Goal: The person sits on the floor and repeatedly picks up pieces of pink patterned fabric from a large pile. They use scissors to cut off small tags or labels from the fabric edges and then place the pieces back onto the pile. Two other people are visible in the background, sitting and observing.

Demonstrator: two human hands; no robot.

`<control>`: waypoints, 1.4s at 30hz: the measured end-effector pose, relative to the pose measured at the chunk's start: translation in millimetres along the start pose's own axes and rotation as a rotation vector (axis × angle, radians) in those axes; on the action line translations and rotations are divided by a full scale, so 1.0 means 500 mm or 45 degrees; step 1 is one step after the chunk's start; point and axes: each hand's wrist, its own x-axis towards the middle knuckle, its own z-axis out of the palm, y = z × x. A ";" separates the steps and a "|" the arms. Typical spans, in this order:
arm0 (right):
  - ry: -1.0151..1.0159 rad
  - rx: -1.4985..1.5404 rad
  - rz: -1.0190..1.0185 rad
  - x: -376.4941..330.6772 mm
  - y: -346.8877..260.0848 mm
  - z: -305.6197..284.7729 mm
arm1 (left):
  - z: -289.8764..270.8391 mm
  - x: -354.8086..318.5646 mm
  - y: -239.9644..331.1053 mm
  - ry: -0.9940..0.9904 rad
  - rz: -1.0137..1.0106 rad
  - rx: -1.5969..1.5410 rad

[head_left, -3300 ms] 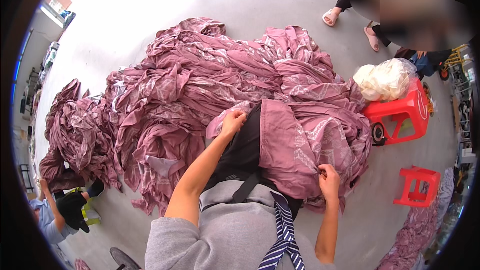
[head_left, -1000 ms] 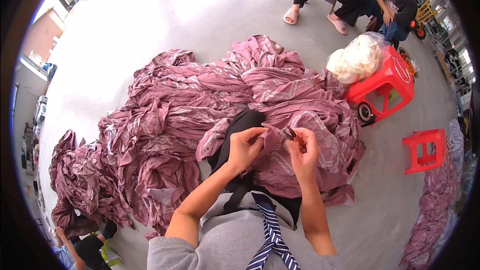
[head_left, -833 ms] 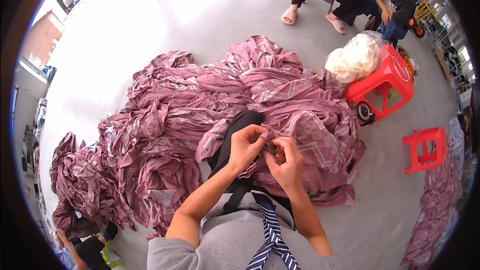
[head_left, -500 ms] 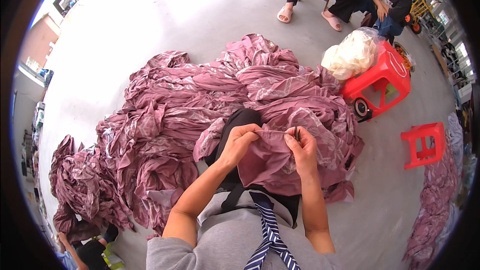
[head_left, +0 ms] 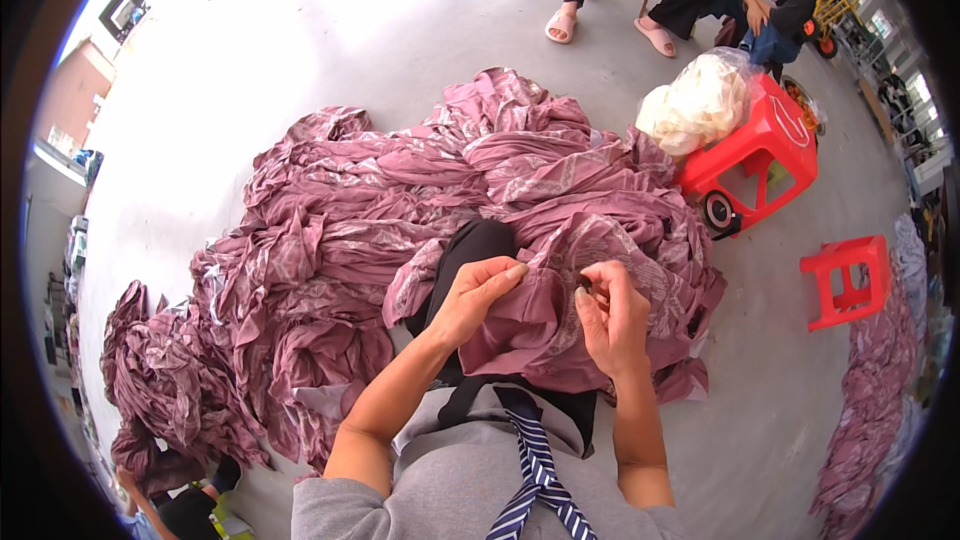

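Observation:
My left hand (head_left: 472, 302) pinches the upper edge of a mauve cloth (head_left: 515, 328) between thumb and fingers. The cloth hangs over my lap and runs into a big crumpled heap of the same mauve fabric (head_left: 350, 190) with pale patterning. To the right, my right hand (head_left: 617, 325) is closed with its fingers curled round a small dark tool (head_left: 584, 282). Most of that tool is hidden, so its kind cannot be made out. This hand is apart from the pinched edge, just above the cloth.
A red plastic stool (head_left: 750, 155) stands at the right beside a bag of cream-coloured material (head_left: 700, 105). Farther right is a second red stool (head_left: 847, 282) by more mauve fabric (head_left: 865, 410). Two people sit at the back right; another person's arm (head_left: 143, 502) shows at lower left.
My right hand has come away from the cloth edge and moved slightly right and down, its fingers more curled. The left hand keeps its pinch; the stretched edge has slackened.

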 end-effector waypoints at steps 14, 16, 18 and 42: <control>-0.012 -0.076 -0.126 -0.001 -0.010 0.004 | 0.017 -0.003 0.006 0.008 0.213 0.220; 0.004 -0.069 -0.124 -0.003 -0.007 0.005 | 0.024 -0.003 0.008 0.064 0.194 0.145; 0.012 -0.074 -0.133 -0.003 -0.007 0.005 | 0.017 -0.003 0.004 0.052 0.164 0.153; 0.066 0.049 -0.121 -0.023 -0.002 -0.010 | 0.005 -0.006 0.000 -0.051 0.087 0.036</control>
